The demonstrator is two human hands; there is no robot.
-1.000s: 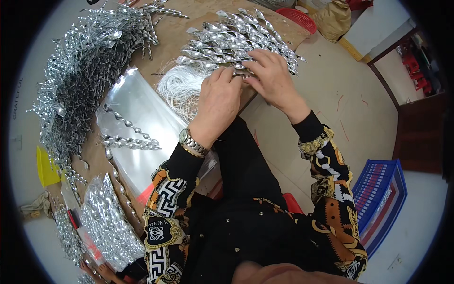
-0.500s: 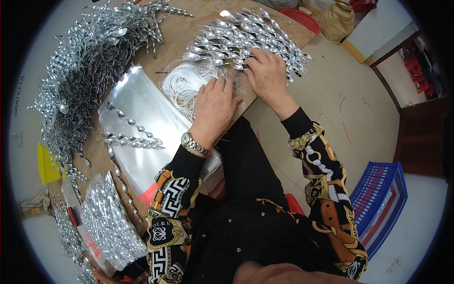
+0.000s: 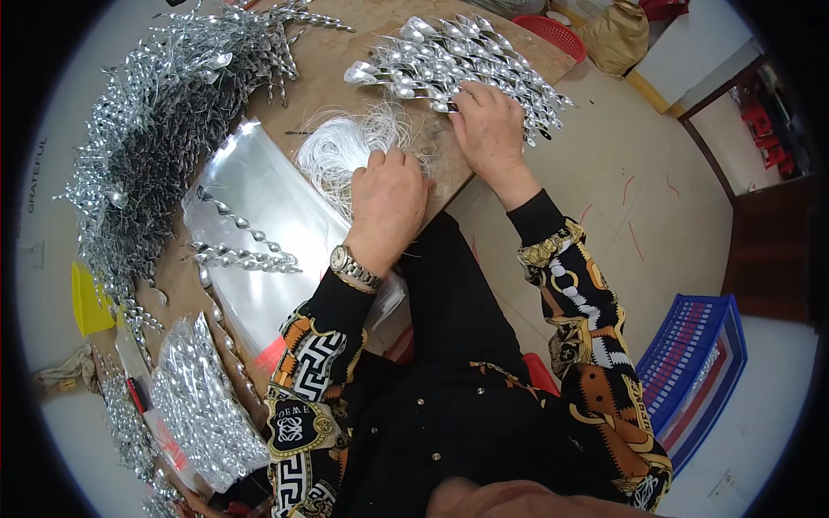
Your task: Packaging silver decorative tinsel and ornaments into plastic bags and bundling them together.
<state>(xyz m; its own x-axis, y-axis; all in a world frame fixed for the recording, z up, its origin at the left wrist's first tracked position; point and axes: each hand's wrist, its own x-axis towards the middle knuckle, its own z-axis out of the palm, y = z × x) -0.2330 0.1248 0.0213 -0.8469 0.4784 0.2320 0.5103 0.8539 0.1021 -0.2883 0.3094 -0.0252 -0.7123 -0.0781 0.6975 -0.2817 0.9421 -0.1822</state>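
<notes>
My left hand [image 3: 389, 203] lies with bent fingers on the near end of a loose bundle of white strings [image 3: 345, 147], its fingertips partly hidden. Next to it, my right hand [image 3: 490, 129] pinches the near end of a silver twisted ornament [image 3: 444, 105] with thumb and fingers. That piece lies at the near edge of a spread of shiny silver twisted ornaments [image 3: 462, 60], set side by side on the brown table [image 3: 332, 73].
Tangled silver twists [image 3: 155, 147] heap up on the left. Clear plastic bags [image 3: 276, 224] carry a few loose twists. A bagged bundle [image 3: 203, 406] lies lower left, near another person's hand [image 3: 197, 505]. A red basket [image 3: 553, 36] stands at the far edge, a blue basket [image 3: 691, 371] at right.
My right hand has shifted slightly up and its forearm inward. The silver ornaments nearest the strings have moved away from them. My left hand has stayed almost in place.
</notes>
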